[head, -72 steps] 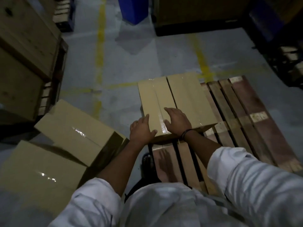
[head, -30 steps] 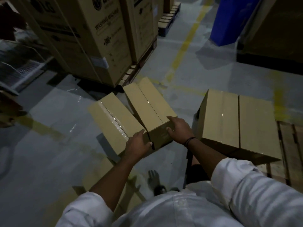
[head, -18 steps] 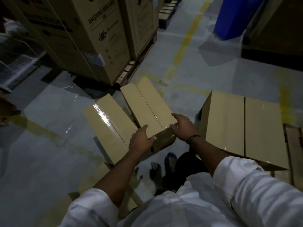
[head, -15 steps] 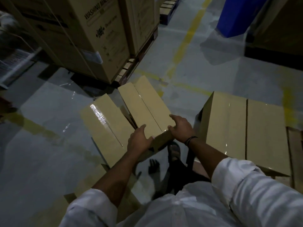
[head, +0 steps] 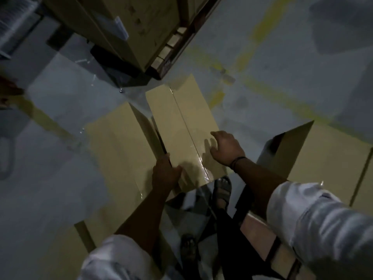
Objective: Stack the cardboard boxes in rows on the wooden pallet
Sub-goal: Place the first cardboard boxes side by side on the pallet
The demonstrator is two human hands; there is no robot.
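One plain tan cardboard box (head: pixel 181 126) in both hands at centre, near end raised above the grey floor (head: pixel 60 178), long axis running away and slightly left. Shows a flat top with a taped seam down its middle, the clear tape glossy at the near end; no print or label to be made out in the dim, blurred view. Grips the near left corner with the left hand (head: pixel 164 175), thumb on the top face, fingers wrapped under the edge. Holds the right edge close to the near end with the right hand (head: pixel 227 147), fingers bent over onto the top and casting shadows there; dark band (head: pixel 237 161) on that wrist.

Just left of the held one, a second box (head: pixel 115 146) of the same tan, lying on the floor; touching or not, cannot tell. To the right, a third box (head: pixel 327 158) on the wooden pallet (head: pixel 256 225). Between these, nearer, a sandalled foot (head: pixel 222 190). Far left, large cartons (head: pixel 131 27) on their own pallet. Across the far floor, faded yellow lines (head: pixel 262 27).
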